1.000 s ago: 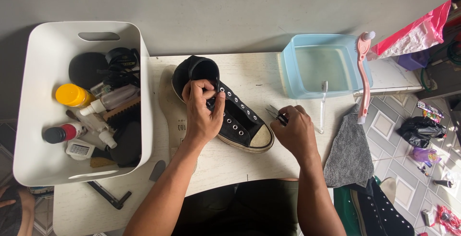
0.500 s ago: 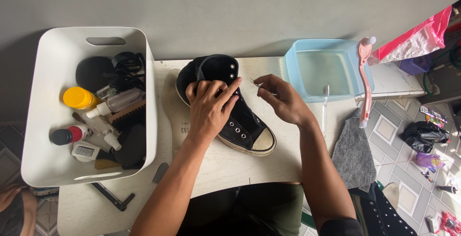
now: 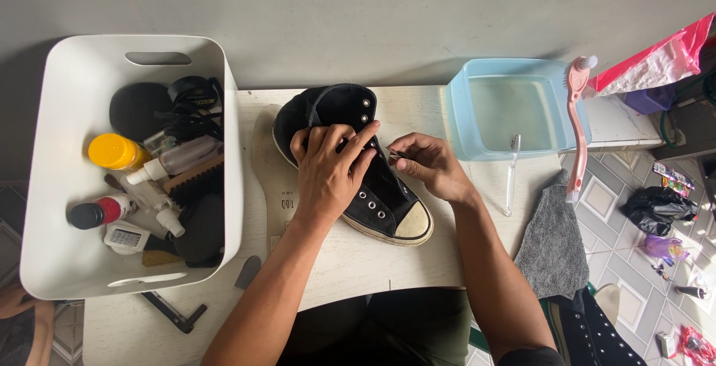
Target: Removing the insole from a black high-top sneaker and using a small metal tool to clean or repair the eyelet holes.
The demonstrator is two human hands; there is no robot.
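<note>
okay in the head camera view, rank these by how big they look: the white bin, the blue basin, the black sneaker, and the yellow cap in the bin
Largest to smallest, as seen:
1. white bin
2. blue basin
3. black sneaker, partly covered by the left hand, so its margin below the basin is unsure
4. yellow cap

Looks like a home shoe-cleaning corner: white table [image 3: 350, 262] against a bare wall, tiled floor [image 3: 619, 209] (littered with bags), white bin [image 3: 45, 187] of bottles and brushes, blue water basin [image 3: 459, 124].
</note>
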